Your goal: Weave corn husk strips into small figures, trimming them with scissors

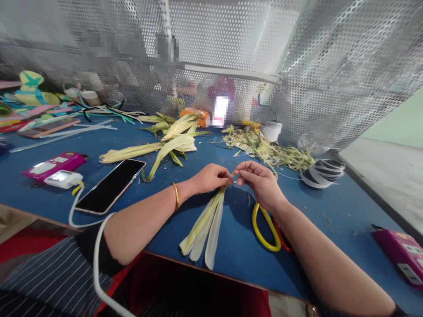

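Note:
My left hand is closed in a pinch on the gathered top of a few pale corn husk strips. Their loose ends fan down towards the table's front edge. Close beside it, my right hand has its fingertips pinched together at the same tip, with a small greenish bit showing between the hands. A thin white thread runs from behind the right hand to a black-and-white spool; its end at the fingers is hidden. Under the right wrist lie scissors with yellow and red handles, blades hidden.
Corn husks lie at the back middle, with a heap of husk scraps to their right. On the left are a phone, a cabled white device and a magenta power strip. A perforated metal screen stands behind.

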The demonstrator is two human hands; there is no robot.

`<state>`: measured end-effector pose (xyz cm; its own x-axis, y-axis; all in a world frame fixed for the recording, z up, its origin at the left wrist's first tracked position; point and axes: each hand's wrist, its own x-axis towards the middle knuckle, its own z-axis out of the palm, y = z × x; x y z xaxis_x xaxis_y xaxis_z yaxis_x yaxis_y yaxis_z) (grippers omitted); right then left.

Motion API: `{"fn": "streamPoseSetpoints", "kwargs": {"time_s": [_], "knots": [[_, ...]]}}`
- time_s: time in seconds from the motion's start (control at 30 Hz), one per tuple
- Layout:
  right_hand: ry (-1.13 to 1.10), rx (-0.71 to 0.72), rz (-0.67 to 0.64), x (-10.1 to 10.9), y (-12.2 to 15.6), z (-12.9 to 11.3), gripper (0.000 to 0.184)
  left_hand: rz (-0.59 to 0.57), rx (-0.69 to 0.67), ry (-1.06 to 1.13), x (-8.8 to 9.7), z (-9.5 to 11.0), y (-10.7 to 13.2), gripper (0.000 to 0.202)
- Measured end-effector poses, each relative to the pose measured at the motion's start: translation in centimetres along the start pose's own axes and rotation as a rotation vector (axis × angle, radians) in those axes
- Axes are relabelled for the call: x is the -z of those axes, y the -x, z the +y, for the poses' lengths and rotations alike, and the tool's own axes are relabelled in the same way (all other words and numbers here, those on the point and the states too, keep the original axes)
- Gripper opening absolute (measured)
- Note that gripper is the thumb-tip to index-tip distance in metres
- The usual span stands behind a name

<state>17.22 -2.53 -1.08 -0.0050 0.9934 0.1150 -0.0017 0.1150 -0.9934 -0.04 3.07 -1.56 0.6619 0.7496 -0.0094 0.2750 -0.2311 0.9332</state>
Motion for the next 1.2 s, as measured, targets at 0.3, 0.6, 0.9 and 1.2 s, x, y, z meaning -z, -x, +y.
{"fn": "streamPoseSetpoints", "kwargs": {"time_s": [0.3,0.6,0.9,1.2], "knots": [[0.396,-0.085,0.017,0.7,-0.7,1.7,0.011,-0.037,0.072,0.240,0.8,0.0,0.0,0.024],[0.407,-0.071,-0.052,0.2,-0.8,2.1,0.013,-0.058,0.064,0.347,1.1,-0.2,0.0,0.020],[0.259,-0.076,-0.078,-0.3,-0.5,1.7,0.022,-0.097,0.032,0.347,0.6,0.1,0.2,0.027],[0.277,-0.112,0.042,-0.2,-0.4,1.3,0.020,-0.067,0.042,0.294,0.5,-0.5,0.0,0.019]]}}
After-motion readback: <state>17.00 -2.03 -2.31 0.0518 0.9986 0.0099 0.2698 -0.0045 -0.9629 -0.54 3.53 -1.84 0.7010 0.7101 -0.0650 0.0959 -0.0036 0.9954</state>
